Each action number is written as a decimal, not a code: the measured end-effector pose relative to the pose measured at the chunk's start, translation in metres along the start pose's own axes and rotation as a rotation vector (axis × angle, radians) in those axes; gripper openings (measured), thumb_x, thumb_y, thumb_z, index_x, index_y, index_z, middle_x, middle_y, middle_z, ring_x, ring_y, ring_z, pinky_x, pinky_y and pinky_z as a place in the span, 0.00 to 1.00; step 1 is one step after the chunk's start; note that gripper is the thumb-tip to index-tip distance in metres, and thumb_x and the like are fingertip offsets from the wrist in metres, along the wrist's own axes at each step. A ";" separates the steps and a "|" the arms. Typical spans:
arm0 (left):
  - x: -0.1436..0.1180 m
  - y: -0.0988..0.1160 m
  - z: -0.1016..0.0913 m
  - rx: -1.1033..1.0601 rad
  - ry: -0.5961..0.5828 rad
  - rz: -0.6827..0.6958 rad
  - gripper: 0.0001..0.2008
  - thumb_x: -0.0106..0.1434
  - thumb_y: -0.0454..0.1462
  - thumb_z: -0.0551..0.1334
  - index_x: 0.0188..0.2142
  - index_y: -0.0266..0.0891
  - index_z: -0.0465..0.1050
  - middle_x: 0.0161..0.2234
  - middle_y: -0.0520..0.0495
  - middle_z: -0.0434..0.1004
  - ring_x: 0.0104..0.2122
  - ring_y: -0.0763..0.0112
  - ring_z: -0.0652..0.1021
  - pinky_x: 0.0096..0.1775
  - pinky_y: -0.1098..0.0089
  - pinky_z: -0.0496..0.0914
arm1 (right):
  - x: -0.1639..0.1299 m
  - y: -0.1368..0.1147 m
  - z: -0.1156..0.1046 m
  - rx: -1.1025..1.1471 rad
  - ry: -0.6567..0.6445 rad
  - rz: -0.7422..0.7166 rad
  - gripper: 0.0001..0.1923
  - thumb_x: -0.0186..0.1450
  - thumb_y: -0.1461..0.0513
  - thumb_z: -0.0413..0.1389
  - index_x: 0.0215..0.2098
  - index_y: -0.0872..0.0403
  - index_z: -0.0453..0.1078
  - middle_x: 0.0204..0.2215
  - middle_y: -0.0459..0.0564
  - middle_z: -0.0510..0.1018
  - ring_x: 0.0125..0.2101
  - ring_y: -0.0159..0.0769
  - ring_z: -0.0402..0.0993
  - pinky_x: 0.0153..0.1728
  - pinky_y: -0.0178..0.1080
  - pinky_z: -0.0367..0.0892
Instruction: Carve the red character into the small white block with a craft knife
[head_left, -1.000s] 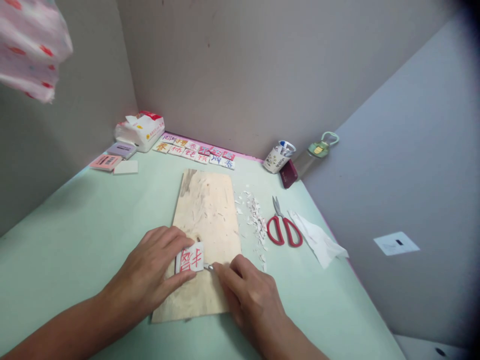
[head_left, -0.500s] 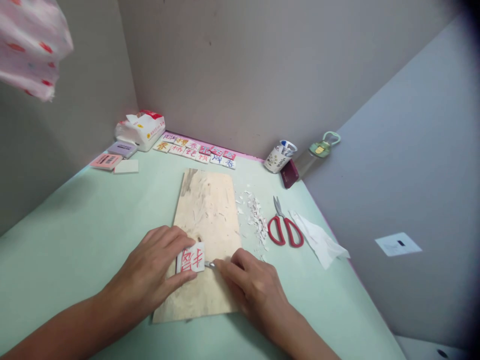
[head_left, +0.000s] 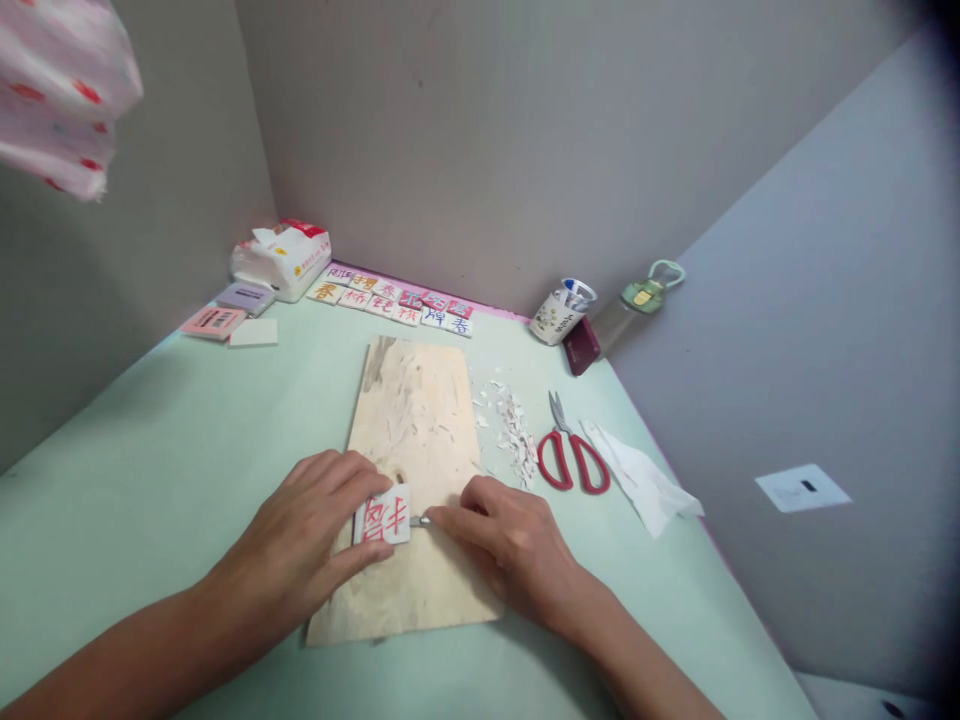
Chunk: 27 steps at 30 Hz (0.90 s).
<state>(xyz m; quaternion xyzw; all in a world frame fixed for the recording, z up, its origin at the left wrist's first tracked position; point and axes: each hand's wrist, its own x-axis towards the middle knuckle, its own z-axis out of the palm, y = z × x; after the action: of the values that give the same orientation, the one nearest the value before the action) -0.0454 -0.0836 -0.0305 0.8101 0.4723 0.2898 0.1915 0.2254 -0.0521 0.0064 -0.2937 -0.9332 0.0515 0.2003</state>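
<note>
A small white block with a red drawn character lies on a pale wooden board on the green table. My left hand pins the block down with thumb and fingers around its left side. My right hand grips a thin metal blade whose tip touches the block's right edge. Most of the tool is hidden inside my fist.
White shavings lie right of the board, then red-handled scissors and a crumpled tissue. A row of carved tiles lines the back wall. A tissue pack, flat erasers, a cup and a bottle stand at the back.
My right hand has shifted up and slightly forward along the block's right edge, drawing the blade with it. The left hand and the block stayed put.
</note>
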 end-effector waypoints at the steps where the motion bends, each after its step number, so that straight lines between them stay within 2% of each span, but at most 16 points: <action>1: 0.000 -0.002 -0.001 0.003 -0.010 0.007 0.14 0.70 0.40 0.67 0.54 0.48 0.71 0.49 0.50 0.76 0.48 0.55 0.75 0.50 0.58 0.66 | -0.001 0.000 0.001 0.010 -0.004 0.003 0.17 0.76 0.69 0.48 0.48 0.53 0.80 0.29 0.48 0.75 0.26 0.33 0.70 0.25 0.35 0.60; 5: 0.001 -0.005 -0.002 -0.001 -0.057 0.027 0.14 0.72 0.42 0.65 0.55 0.50 0.70 0.50 0.50 0.76 0.49 0.56 0.75 0.50 0.59 0.67 | -0.005 -0.001 0.002 0.022 -0.026 0.025 0.17 0.77 0.68 0.47 0.55 0.53 0.76 0.31 0.48 0.75 0.28 0.35 0.70 0.26 0.36 0.63; 9: 0.001 0.000 -0.001 -0.018 -0.007 0.002 0.14 0.71 0.41 0.67 0.54 0.50 0.70 0.49 0.50 0.76 0.49 0.55 0.74 0.50 0.59 0.66 | -0.006 -0.008 0.001 -0.029 -0.105 -0.017 0.23 0.78 0.70 0.45 0.65 0.49 0.68 0.37 0.50 0.76 0.32 0.36 0.71 0.30 0.36 0.67; 14: 0.001 0.004 -0.001 -0.005 0.008 -0.007 0.14 0.70 0.40 0.67 0.54 0.49 0.71 0.48 0.50 0.76 0.48 0.55 0.74 0.50 0.59 0.66 | -0.003 -0.011 -0.001 -0.048 -0.135 -0.098 0.19 0.79 0.68 0.46 0.63 0.50 0.70 0.38 0.51 0.76 0.34 0.38 0.71 0.36 0.38 0.70; 18: 0.002 0.004 -0.002 -0.017 0.000 -0.001 0.13 0.71 0.41 0.67 0.53 0.49 0.71 0.48 0.51 0.76 0.49 0.56 0.75 0.51 0.59 0.66 | -0.005 -0.009 0.001 -0.028 -0.127 -0.075 0.19 0.78 0.68 0.48 0.63 0.48 0.69 0.38 0.51 0.75 0.35 0.38 0.72 0.36 0.37 0.70; 24: 0.001 0.003 -0.003 -0.052 -0.016 0.000 0.14 0.72 0.41 0.65 0.55 0.51 0.70 0.50 0.51 0.76 0.50 0.56 0.75 0.52 0.59 0.65 | -0.012 -0.006 0.003 0.082 -0.173 0.019 0.29 0.73 0.72 0.53 0.67 0.42 0.67 0.40 0.49 0.72 0.35 0.37 0.71 0.35 0.36 0.70; 27: 0.001 0.001 -0.003 -0.052 -0.023 -0.005 0.14 0.71 0.41 0.66 0.55 0.51 0.70 0.50 0.50 0.76 0.50 0.55 0.74 0.52 0.59 0.65 | -0.012 -0.005 0.000 0.216 -0.123 0.039 0.33 0.70 0.75 0.51 0.67 0.42 0.66 0.41 0.50 0.71 0.37 0.38 0.72 0.36 0.37 0.71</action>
<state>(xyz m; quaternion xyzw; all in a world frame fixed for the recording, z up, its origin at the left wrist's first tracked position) -0.0464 -0.0832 -0.0271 0.8071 0.4643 0.2919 0.2186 0.2318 -0.0626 0.0031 -0.2847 -0.9269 0.1736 0.1722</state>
